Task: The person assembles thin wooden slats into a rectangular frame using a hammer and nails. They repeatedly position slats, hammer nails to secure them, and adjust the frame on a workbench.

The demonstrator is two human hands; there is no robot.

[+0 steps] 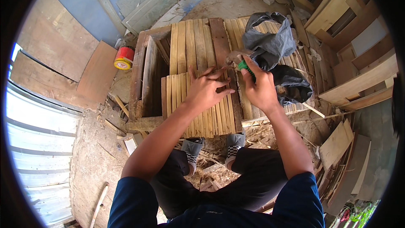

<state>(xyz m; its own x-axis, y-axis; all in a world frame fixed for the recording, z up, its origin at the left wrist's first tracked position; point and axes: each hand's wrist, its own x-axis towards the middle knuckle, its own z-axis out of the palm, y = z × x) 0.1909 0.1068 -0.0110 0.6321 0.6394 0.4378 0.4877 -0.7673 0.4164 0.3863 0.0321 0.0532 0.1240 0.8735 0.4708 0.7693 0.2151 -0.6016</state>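
My right hand is wrapped round the green handle of a hammer, whose head is blurred and sits low over a dark wooden board. My left hand, fingers spread, lies over a panel of narrow wooden slats just left of the hammer. Whether a nail is under its fingertips, I cannot make out. Beyond it, wider slats run side by side up to the same dark board. A wooden frame surrounds an open gap on the left.
Grey plastic bag and black plastic bag rest on the slats at the right. A red and yellow can stands at the left. Wooden frames lean at the right; offcuts and straw litter the ground around my feet.
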